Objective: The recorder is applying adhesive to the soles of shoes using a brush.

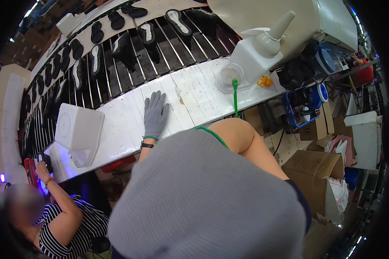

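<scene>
My left hand (156,115), in a grey knit glove with a green cuff, lies flat on the white slatted tabletop (129,108), fingers stretched and slightly apart. It holds nothing. My right hand (212,190), in a matching glove, is raised very close to the camera and fills the lower middle. Its forearm bends behind the green cuff; the fingers are out of sight. Beyond my left hand, black shoes and white-soled shoe parts (148,34) rest on a conveyor of metal rods (173,47). A clear cup (230,77) with a green stick (235,97) stands to the right.
A white jug with a tapered nozzle (257,52) stands behind the cup. At left a white plastic container (75,129) lies on the table. A person in a striped top (60,220) works at the far left. Cardboard boxes (311,172) and a blue basket (302,105) are at right.
</scene>
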### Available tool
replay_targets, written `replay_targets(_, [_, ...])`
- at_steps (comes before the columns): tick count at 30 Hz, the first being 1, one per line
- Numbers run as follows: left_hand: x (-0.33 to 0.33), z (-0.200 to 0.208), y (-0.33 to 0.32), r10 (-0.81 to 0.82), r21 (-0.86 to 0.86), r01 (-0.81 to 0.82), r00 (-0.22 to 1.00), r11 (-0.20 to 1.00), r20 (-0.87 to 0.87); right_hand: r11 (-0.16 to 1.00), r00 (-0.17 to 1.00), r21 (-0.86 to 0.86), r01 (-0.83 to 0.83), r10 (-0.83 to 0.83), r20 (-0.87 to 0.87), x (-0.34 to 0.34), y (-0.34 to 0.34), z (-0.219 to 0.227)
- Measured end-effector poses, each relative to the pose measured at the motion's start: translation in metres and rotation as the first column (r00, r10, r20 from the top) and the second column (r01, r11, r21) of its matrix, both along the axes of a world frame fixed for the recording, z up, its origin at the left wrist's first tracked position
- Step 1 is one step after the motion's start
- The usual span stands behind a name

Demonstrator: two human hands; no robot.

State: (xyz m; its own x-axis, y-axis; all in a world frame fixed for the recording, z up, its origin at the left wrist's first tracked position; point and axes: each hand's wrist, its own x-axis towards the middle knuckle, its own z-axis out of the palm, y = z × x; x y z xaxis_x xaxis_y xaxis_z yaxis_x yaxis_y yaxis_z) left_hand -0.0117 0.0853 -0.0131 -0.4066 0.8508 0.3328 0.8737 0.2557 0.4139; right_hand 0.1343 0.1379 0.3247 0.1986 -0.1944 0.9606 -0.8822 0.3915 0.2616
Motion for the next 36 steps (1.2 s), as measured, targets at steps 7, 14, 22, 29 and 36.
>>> replay_targets(7, [0.002,0.002,0.002,-0.024,0.000,0.024,1.000,1.000,0.017,0.976,0.925,-0.055,-0.209,0.216,0.313,0.014,-0.028,-0.045])
replay_targets(14, [-0.010,0.011,-0.010,0.014,0.194,-0.087,0.937,0.977,0.349,0.948,0.526,-0.019,0.317,-0.159,0.835,-0.003,-0.033,-0.237])
replay_targets(22, [-0.021,0.085,0.056,-0.223,0.378,0.115,0.941,0.919,0.255,0.796,0.146,0.388,0.465,-0.501,0.853,-0.048,0.024,-0.334])
replay_targets(29, [0.021,0.030,0.117,-0.288,-0.096,0.301,0.949,0.949,0.127,0.728,0.113,0.563,0.390,-0.645,0.756,-0.094,0.028,-0.375])
replay_targets(36, [0.025,0.014,0.127,-0.341,-0.155,0.373,0.919,0.915,0.197,0.698,0.079,0.597,0.395,-0.673,0.735,-0.094,0.031,-0.364])
